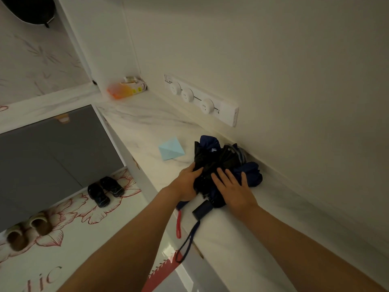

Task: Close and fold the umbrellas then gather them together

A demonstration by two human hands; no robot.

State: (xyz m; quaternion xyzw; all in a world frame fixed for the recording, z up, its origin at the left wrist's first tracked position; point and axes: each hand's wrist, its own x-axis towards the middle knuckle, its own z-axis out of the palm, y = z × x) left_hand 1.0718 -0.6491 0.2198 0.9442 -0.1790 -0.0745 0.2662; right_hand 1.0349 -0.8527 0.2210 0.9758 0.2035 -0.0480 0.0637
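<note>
On the marble counter (147,123), hard against the wall: folded umbrellas (216,157) heaped as one dark bundle, black and navy cloth crumpled, grey ribs showing at the far side. Pressed from above by the right hand (233,188), fingers straight and spread wide across the fabric. Held at its near-left side by the left hand (187,182), thumb laid over the cloth, remaining fingers tucked beneath and out of sight. Juts from the bundle toward the counter edge between both wrists: a dark blue handle (203,209), with a navy wrist loop (189,241) dangling past the edge. Hangs just beside it, below the left wrist: a red strap (178,224). Near the bundle, to its left, a pale blue folded paper (171,149). Farther along, a white socket strip (202,100) on the wall and an orange packet (126,88) in the corner. Down on the flowered floor, black shoes (105,191) and tan slippers (27,230).
</note>
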